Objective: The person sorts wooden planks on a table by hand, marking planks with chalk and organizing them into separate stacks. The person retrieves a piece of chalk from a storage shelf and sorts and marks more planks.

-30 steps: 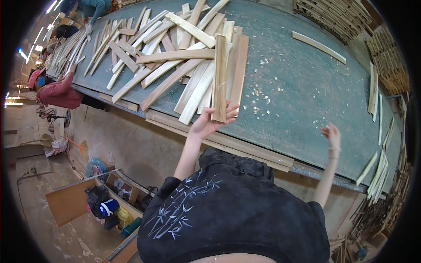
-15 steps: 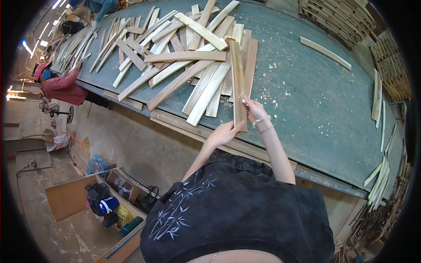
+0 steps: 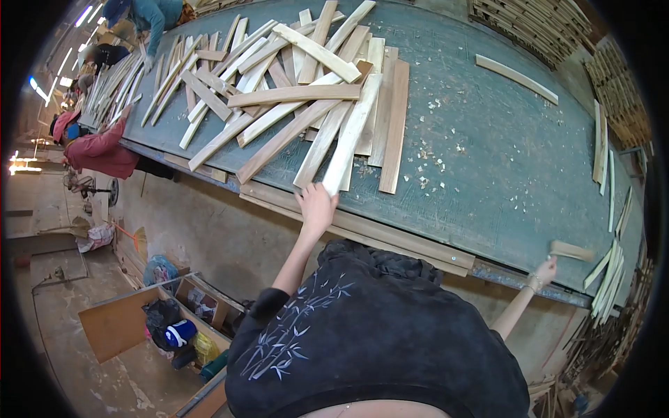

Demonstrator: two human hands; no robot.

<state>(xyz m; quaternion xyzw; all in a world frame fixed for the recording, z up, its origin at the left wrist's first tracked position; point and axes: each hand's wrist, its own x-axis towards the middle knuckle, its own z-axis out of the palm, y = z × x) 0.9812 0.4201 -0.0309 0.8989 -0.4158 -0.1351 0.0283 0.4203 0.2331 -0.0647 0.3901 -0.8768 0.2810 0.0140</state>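
My left hand [image 3: 318,209] grips the near end of a pale wooden strip [image 3: 355,136] that lies on top of the pile [image 3: 293,94] at the table's front edge. Far to the right, my right hand [image 3: 543,272] is above the table edge with its fingers closed and a small white spot at the fingertips. A motion-blurred wooden strip [image 3: 573,251] is right beside those fingertips. Whether the fingers still hold it I cannot tell.
The green table [image 3: 460,202] carries wood shavings and a single strip [image 3: 517,79]. Thin strips [image 3: 608,282] lie at its right end. Stacked wood [image 3: 533,28] stands behind. At the left, a person in a red top [image 3: 104,150] and one in blue [image 3: 150,24] work. An open box [image 3: 115,324] holds bags.
My right hand has swung far right from the pile, and the strip both hands held has left that spot. My left hand has shifted left onto another, paler strip.
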